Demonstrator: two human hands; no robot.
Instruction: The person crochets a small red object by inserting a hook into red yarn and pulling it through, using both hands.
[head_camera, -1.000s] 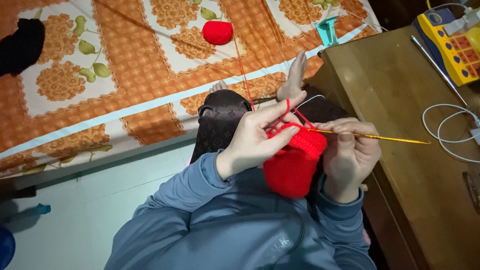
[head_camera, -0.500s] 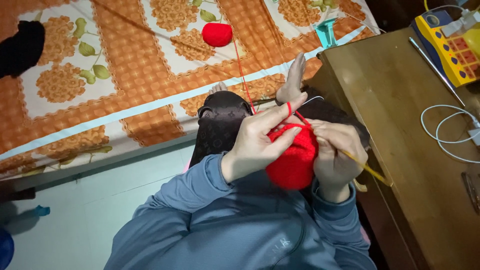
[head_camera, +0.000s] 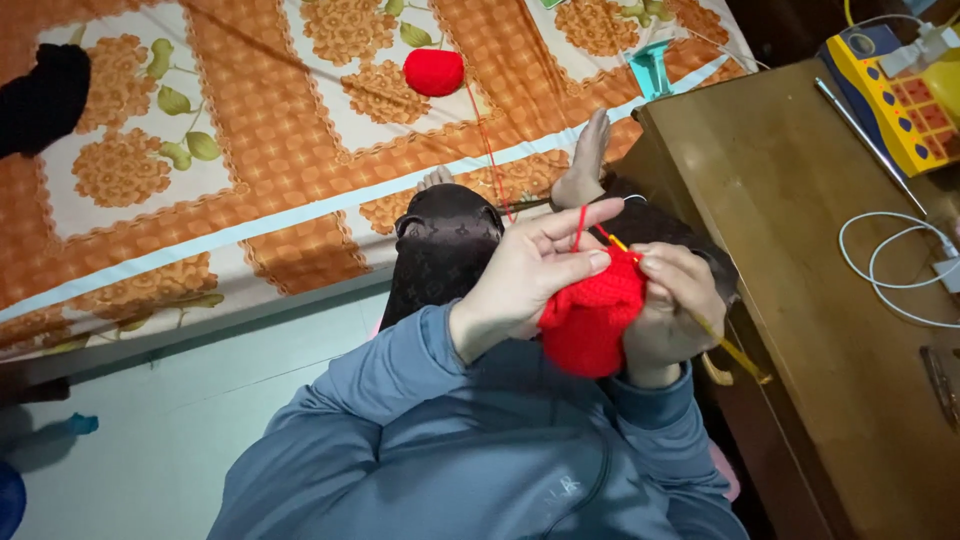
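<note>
My left hand (head_camera: 530, 275) pinches the upper edge of a red crocheted piece (head_camera: 590, 322), with the red yarn strand (head_camera: 578, 228) running over its index finger. My right hand (head_camera: 675, 305) grips a yellow crochet hook (head_camera: 720, 340), whose tip is pushed into the top of the red piece and whose handle points down to the right. The strand leads up to a red yarn ball (head_camera: 433, 72) lying on the orange flowered bedspread (head_camera: 250, 150). Both hands are held over my lap, with my bare feet (head_camera: 585, 160) resting against the bed.
A brown wooden table (head_camera: 800, 250) stands close on the right with a white cable (head_camera: 890, 265), a thin grey rod (head_camera: 865, 145) and a yellow and blue toy (head_camera: 895, 85). A black cloth (head_camera: 45, 95) lies on the bed at far left. Pale floor shows below left.
The crochet hook has swung from pointing out to the right to pointing down to the right, and my right hand has closed in against the red piece. The left hand barely moved.
</note>
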